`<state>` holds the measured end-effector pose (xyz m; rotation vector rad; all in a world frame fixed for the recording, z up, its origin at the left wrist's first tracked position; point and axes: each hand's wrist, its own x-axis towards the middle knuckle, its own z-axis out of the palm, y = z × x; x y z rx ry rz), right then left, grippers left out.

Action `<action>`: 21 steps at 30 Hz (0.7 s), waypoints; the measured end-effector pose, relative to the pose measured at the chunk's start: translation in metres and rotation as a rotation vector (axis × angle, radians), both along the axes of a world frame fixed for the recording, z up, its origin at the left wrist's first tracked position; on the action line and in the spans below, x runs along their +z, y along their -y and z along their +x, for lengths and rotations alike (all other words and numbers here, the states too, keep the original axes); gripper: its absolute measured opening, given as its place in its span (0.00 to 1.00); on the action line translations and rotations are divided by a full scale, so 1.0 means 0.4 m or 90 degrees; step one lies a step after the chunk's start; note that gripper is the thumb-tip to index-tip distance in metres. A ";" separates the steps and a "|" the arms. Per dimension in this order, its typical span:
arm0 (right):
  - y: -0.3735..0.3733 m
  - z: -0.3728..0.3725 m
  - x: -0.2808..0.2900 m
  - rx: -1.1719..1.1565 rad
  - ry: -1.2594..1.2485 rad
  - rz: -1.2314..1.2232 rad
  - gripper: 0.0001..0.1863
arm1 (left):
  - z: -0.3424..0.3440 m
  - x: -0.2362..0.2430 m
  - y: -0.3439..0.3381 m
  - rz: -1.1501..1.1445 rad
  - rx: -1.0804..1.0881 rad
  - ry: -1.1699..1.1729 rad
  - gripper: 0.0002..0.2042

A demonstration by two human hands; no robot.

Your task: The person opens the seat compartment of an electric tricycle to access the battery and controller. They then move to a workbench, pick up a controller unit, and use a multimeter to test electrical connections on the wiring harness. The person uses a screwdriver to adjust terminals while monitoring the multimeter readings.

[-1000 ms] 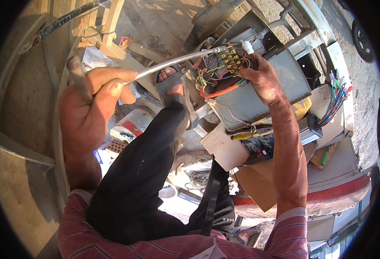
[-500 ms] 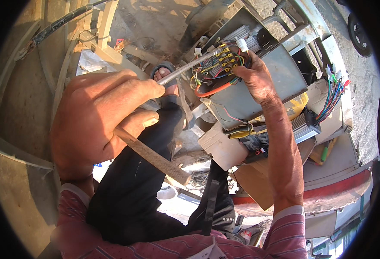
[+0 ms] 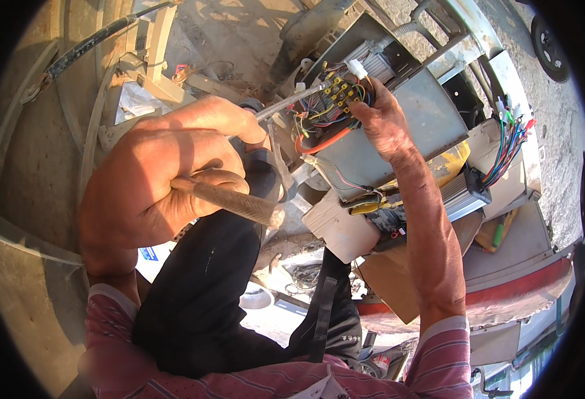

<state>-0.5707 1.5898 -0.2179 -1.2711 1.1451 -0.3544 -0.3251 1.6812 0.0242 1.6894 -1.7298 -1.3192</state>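
My left hand is closed round a tool with a thin silver shaft. A brown, textured bar sticks out from the same fist; the fingers hide whether it joins the shaft. The shaft's tip meets a dark terminal block with rows of yellow parts. My right hand grips that block from its right side, thumb in front and fingers behind it. Thin coloured wires and a thick orange cable hang from the block. A white connector sits just above it.
Around the block are an open grey metal box and a finned metal unit. A second finned unit, with a bundle of coloured wires, lies right of my forearm. Cardboard is below. A metal frame stands left.
My left fist has turned and its index finger now reaches further along the shaft. The brown bar's free end has swung upward. My right hand still grips the block.
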 end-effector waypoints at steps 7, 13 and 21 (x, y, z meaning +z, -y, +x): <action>-0.007 0.010 0.007 -0.025 -0.028 -0.033 0.25 | -0.004 -0.001 -0.005 0.050 0.140 -0.042 0.29; -0.029 0.034 0.000 -0.069 -0.057 -0.088 0.21 | 0.064 -0.016 0.005 0.097 -0.171 -0.179 0.11; -0.057 0.078 -0.021 -0.189 -0.107 -0.107 0.18 | 0.055 -0.049 -0.013 0.032 -0.067 -0.296 0.19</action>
